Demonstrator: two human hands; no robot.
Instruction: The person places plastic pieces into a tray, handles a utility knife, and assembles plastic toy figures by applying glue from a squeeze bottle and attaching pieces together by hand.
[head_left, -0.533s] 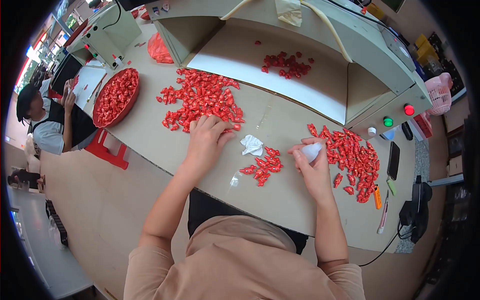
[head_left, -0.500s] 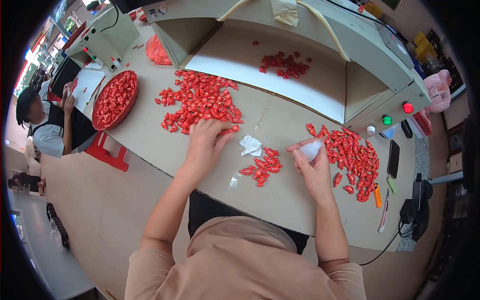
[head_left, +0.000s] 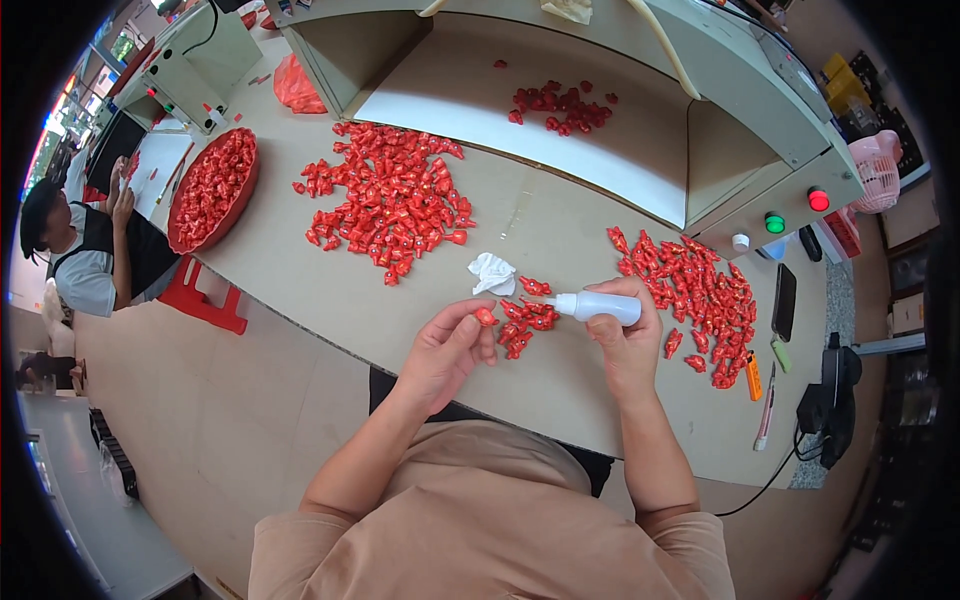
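Between the thumb and fingers of my left hand (head_left: pixel 450 350) is a small glossy red plastic piece (head_left: pixel 485 316). My right hand (head_left: pixel 628 345) grips a white squeeze bottle (head_left: pixel 603 307) lying sideways, its thin nozzle pointing left toward that piece but apart from it. Beneath and between the hands lies a small cluster of red figure-like parts (head_left: pixel 520 335), with a crumpled white tissue (head_left: pixel 492 273) just behind it. A large heap of red pieces (head_left: pixel 390 195) spreads out at the left, and another pile of red figures (head_left: pixel 700 300) lies right of my right hand.
A grey cabinet (head_left: pixel 740 165) with an open bay holds more red pieces (head_left: pixel 565 108). A red round basket (head_left: pixel 245 215) full of parts stands at left, near a seated person (head_left: pixel 90 245). An orange cutter (head_left: pixel 754 376), a knife (head_left: pixel 766 410) and a dark phone (head_left: pixel 784 303) lie at right.
My left hand has come back from the left heap toward me, carrying a red piece. My right hand has turned the bottle so its nozzle points left.
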